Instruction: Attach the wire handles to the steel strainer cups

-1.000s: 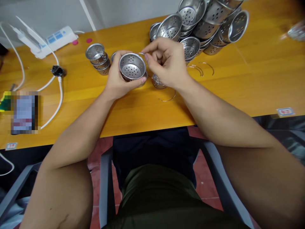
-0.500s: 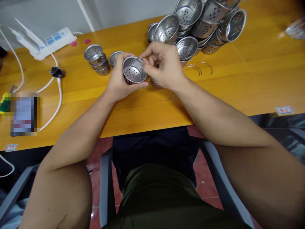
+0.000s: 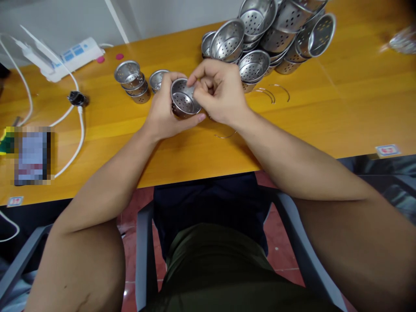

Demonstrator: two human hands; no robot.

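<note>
My left hand (image 3: 161, 109) is wrapped around a small perforated metal cup (image 3: 183, 99), its mouth tilted up toward me. At the cup's right rim, my right hand (image 3: 222, 93) is closed with thumb and forefinger bent together. Whatever those fingers pinch is too small or hidden to make out. Behind the left hand stands another perforated cup (image 3: 157, 79), partly covered. A thin curved wire (image 3: 225, 137) lies on the table below my right wrist. More curved wires (image 3: 269, 95) lie to the right of that hand.
A large pile of perforated cups (image 3: 255, 65) rises behind my right hand. On the left stands a short stack of cups (image 3: 129, 74). Farther left are a white power strip (image 3: 73, 58), cables and a blurred-out phone (image 3: 32, 156). The wooden table's (image 3: 195, 160) front edge runs before me.
The cup and my left hand have shifted slightly right. My right hand has moved a little left and down, its fingers now covering more of the cup's right rim.
</note>
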